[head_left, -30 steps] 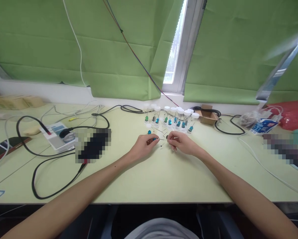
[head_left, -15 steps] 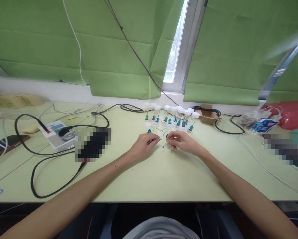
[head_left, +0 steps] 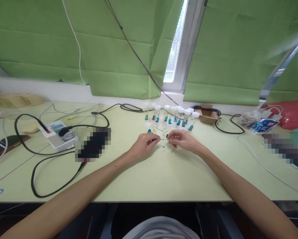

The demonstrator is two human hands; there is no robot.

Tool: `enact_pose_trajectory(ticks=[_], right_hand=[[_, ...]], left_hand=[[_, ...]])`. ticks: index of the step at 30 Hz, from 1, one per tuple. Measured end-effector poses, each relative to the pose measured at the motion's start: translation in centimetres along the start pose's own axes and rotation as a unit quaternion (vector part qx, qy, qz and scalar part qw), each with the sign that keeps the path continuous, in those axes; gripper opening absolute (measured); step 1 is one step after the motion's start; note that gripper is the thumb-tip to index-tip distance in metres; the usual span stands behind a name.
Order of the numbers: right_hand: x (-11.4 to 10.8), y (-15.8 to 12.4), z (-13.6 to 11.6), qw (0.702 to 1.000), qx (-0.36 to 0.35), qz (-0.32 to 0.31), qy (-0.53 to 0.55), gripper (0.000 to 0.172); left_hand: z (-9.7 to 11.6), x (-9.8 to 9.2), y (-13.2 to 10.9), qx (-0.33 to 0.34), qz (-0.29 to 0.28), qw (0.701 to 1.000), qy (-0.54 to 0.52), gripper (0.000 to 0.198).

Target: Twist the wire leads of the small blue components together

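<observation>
Behind both hands, pinched shut on a thin wire, stand capped vials.

Left hand, right hand, fingers pinched, fingertips nearly meeting

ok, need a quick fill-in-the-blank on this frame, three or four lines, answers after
1. Both hands, left hand and right hand, meet just in front of a row of small clear ____.
2. The vials have ____ caps.
3. The blinds behind the table are ____.
4. The black cable loops on the person's ____ side.

Answers: vials; white; green; left
</observation>
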State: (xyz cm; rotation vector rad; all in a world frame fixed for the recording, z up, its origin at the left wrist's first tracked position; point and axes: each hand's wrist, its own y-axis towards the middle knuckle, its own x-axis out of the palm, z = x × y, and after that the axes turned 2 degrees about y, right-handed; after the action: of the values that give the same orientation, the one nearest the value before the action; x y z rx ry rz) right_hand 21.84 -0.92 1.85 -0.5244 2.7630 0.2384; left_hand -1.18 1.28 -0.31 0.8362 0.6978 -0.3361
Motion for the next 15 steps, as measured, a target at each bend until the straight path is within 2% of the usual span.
enact_pose_trajectory(ticks=[10,15], right_hand=[[-0.1,-0.7,-2.2,0.998,-0.007,0.017,0.053,0.015],[-0.1,-0.9,-2.4,0.995,-0.020,0.018,0.100,0.016]], left_hand=[[0.3,-0.2,0.0,-0.025,0.008,0.999,-0.022,0.026],[0.4,-0.3,0.1,-0.010,0.026,0.999,-0.034,0.025]])
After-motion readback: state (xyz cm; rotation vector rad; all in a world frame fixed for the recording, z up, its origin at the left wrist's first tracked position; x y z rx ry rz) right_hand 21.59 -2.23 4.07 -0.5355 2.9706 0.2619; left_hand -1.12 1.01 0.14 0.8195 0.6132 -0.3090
